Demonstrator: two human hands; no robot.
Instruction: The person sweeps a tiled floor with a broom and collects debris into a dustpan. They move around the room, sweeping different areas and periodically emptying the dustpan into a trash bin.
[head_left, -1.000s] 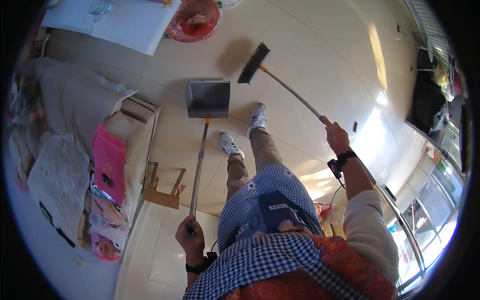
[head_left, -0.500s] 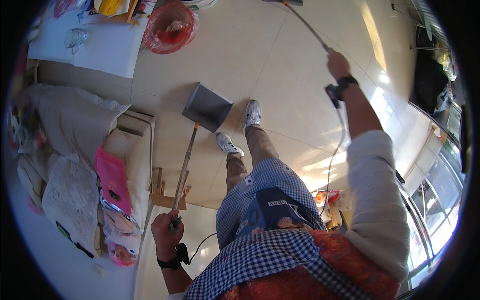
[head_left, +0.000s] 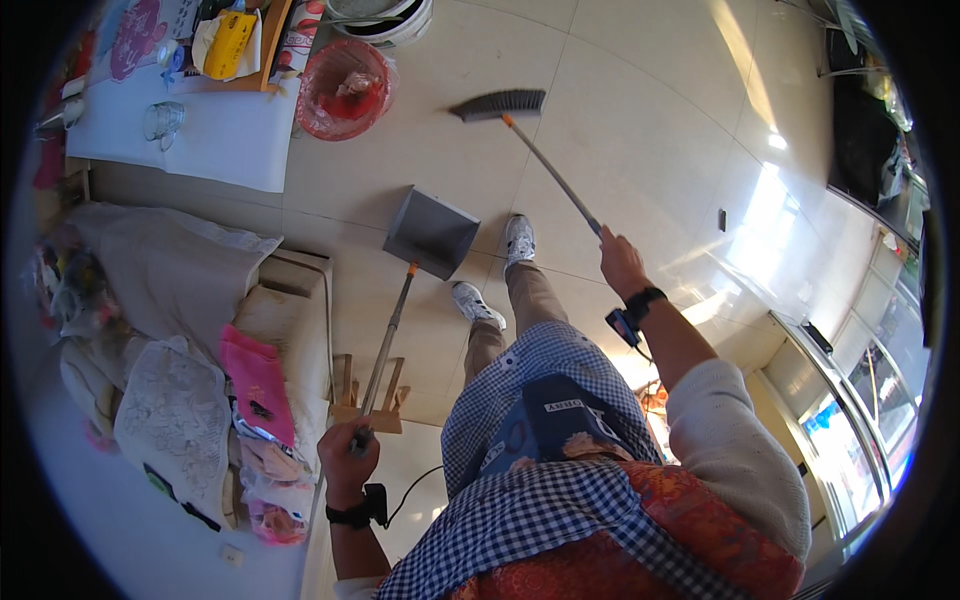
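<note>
My left hand (head_left: 348, 462) is closed round the handle end of a long-handled grey dustpan (head_left: 432, 235). The pan rests on the tiled floor just left of my feet, its pole joined by an orange collar. Out to the right, my right hand (head_left: 624, 262) grips the pole of a broom (head_left: 500, 104) with dark bristles and an orange joint. The broom head is beyond the dustpan, near the floor. Any dirt in the pan or by the bristles is too small to make out.
A red bin (head_left: 345, 92) with a plastic liner and a white bucket (head_left: 395, 28) stand far left, beside a white-covered table (head_left: 230, 140). A cloth-draped sofa (head_left: 290, 300) and a wooden stool (head_left: 385, 415) are at left. A small dark object (head_left: 722, 220) lies on the floor at right.
My right hand has come closer and leftward, bringing the broom head from the top edge into full view. My left hand still holds the dustpan; the whole view has shifted slightly.
</note>
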